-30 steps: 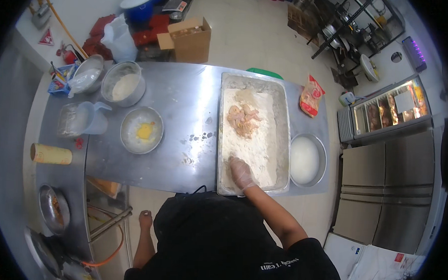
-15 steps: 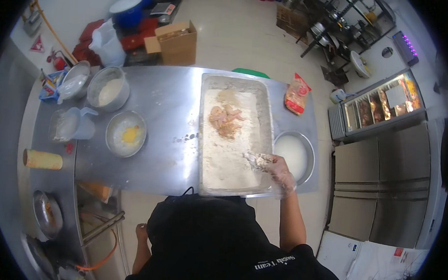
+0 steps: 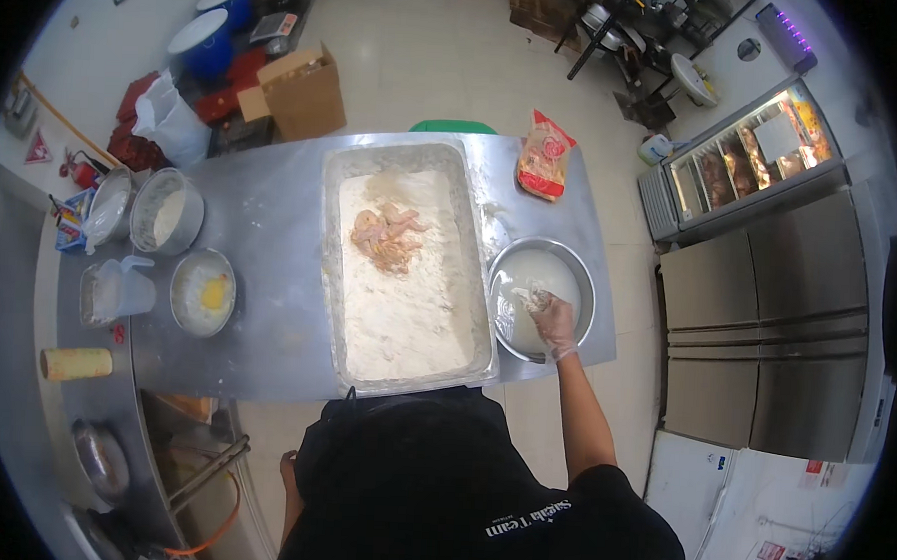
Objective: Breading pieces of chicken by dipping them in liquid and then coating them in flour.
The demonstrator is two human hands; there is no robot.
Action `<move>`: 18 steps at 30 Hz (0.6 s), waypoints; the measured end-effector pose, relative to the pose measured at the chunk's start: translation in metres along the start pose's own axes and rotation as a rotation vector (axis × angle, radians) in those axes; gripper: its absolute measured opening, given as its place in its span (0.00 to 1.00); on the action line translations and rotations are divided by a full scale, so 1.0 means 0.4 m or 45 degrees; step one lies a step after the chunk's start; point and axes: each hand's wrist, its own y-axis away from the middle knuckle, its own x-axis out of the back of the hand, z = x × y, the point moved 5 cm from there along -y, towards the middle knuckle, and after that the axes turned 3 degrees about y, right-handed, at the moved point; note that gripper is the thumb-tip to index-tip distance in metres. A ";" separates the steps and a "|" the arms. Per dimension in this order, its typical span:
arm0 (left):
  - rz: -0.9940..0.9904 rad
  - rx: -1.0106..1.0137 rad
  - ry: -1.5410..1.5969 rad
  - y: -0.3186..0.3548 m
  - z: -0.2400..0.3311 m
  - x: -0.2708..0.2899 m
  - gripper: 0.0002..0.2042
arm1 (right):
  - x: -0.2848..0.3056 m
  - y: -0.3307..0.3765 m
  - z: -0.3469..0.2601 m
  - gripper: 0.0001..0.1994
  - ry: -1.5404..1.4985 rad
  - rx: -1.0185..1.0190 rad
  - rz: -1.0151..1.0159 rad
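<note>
My right hand, in a clear plastic glove, is over the round metal bowl of cloudy white liquid. Its closed fingers hold a flour-coated piece of meat at the liquid's surface; how deep it dips is hard to see. Left of the bowl lies a large metal tray with a bed of white flour. Several pale raw meat pieces rest on the flour toward the far end. My left hand hangs low beside my body, mostly hidden, its fingers unclear.
A red and clear food packet lies behind the bowl. On the table's left stand a bowl with yellow stuff, a deep bowl of pale powder and a clear jug. A cardboard box sits beyond the table.
My right hand has moved from above the flour tray's right side to the liquid bowl, carrying the floured piece. The whole view has shifted, so the table appears farther left.
</note>
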 end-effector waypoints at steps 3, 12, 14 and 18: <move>0.011 -0.032 -0.196 0.044 0.069 -0.026 0.15 | -0.041 -0.013 0.087 0.16 0.049 0.035 -0.094; 0.049 -0.043 -0.138 0.186 0.102 -0.067 0.12 | -0.068 0.005 0.145 0.21 0.669 0.737 0.095; 0.026 0.010 0.382 0.187 0.018 -0.083 0.12 | -0.034 0.005 0.111 0.19 0.569 0.587 -0.007; 0.118 -0.082 -0.361 0.229 -0.065 -0.091 0.11 | 0.013 0.007 -0.025 0.16 0.333 0.500 -0.161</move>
